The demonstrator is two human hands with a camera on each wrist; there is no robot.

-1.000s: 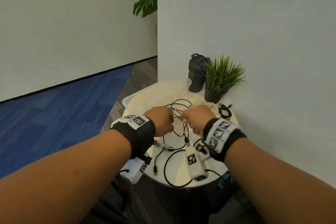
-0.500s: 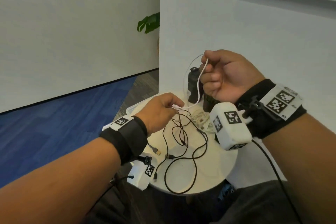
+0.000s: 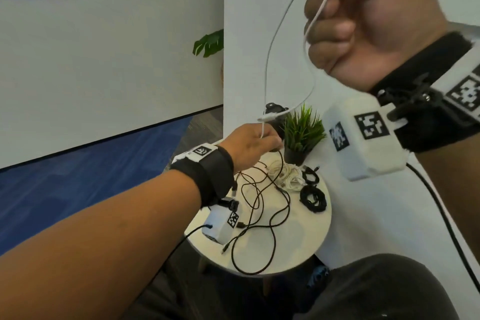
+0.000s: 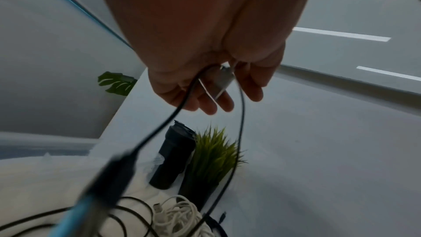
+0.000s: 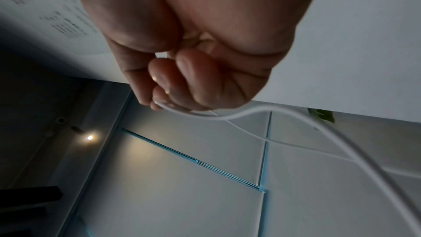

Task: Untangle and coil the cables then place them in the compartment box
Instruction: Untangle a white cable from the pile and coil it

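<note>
My right hand (image 3: 363,21) is raised high at the upper right, fist gripping a thin white cable (image 3: 267,60). The cable loops down to my left hand (image 3: 254,145), which pinches its lower part just above the table. In the left wrist view, the left hand (image 4: 216,87) holds the white cable's plug (image 4: 224,80), and a black cable (image 4: 173,114) hangs from the same fingers. The right wrist view shows the right hand (image 5: 193,78) curled round the white cable (image 5: 296,114). A loose tangled black cable (image 3: 270,215) sprawls on the round white table (image 3: 298,241). The compartment box is hidden.
A bundle of white cable (image 3: 288,176) and two coiled black cables (image 3: 313,199) lie at the table's back right. A potted green plant (image 3: 302,132) and a black bottle (image 3: 275,112) stand against the white wall. Blue carpet lies to the left.
My right hand has risen from table height to well above it, drawing the white cable up out of the tangle. The left hand stays low and keeps hold of the cable's lower part.
</note>
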